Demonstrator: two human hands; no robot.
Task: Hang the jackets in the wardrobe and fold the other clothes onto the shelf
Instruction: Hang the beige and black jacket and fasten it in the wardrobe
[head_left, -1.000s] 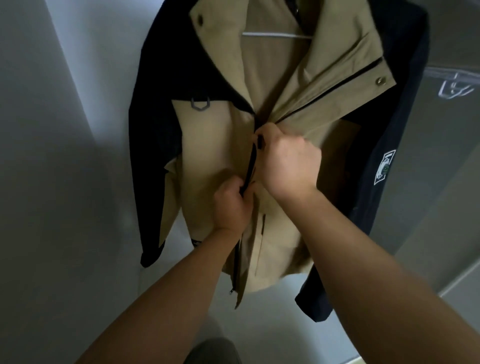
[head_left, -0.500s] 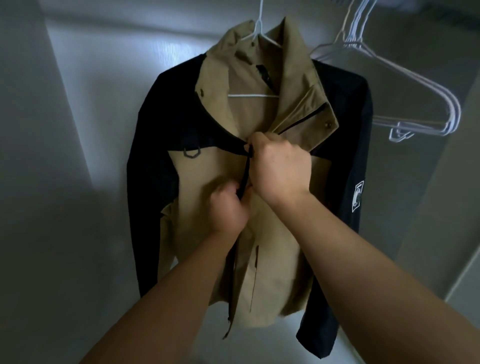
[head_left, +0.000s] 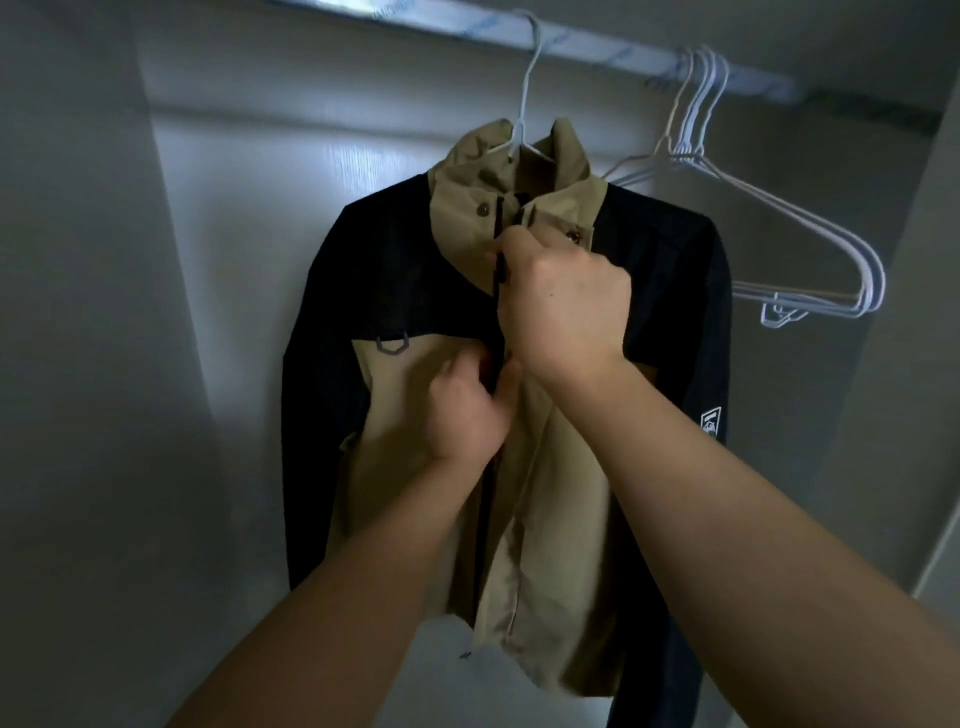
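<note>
A tan and navy jacket (head_left: 410, 270) hangs on a white wire hanger (head_left: 524, 104) from the wardrobe rail (head_left: 597, 39). My right hand (head_left: 563, 301) pinches the zipper pull high on the chest, just below the collar. My left hand (head_left: 467, 410) grips the jacket's front along the zipper, lower down at mid chest. The front is zipped from the hem up to my right hand. The navy sleeves hang down on both sides.
Several bare white wire hangers (head_left: 779, 228) hang on the rail to the right of the jacket. The wardrobe's pale back wall (head_left: 249, 260) is right behind it, with a side wall (head_left: 67, 364) at the left and another at the right.
My right hand has drawn the zipper pull upward, from mid chest to near the collar, closing the jacket's front. My left hand kept its hold lower on the front. The view tilted up.
</note>
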